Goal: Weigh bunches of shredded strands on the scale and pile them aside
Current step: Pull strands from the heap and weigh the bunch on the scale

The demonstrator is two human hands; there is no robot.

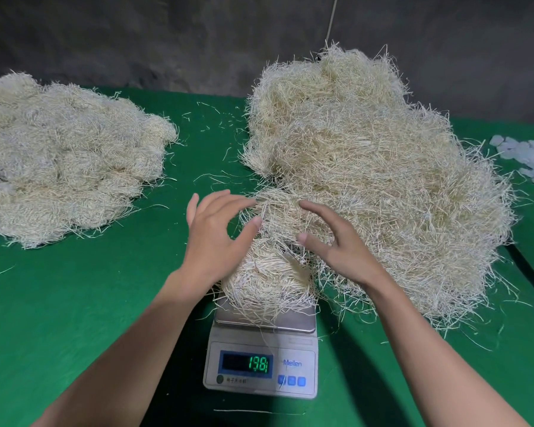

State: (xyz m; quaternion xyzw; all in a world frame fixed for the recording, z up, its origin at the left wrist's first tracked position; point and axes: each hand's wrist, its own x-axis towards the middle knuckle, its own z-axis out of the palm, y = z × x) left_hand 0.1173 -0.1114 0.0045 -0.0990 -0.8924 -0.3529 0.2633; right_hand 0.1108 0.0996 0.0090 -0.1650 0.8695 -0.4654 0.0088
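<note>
A white digital scale stands on the green table near the front, its green display reading about 198. A rounded bunch of pale shredded strands rests on its metal pan. Above it, a looser tuft of strands lies between my two hands. My left hand hovers at the tuft's left side with fingers spread. My right hand sits at its right side, fingers apart, thumb touching the strands. Neither hand is closed around anything.
A big heap of loose strands fills the right half of the table, touching the scale. A lower pile of bunches lies at the left. Pale plastic bits sit at the far right edge. Stray strands dot the green cloth.
</note>
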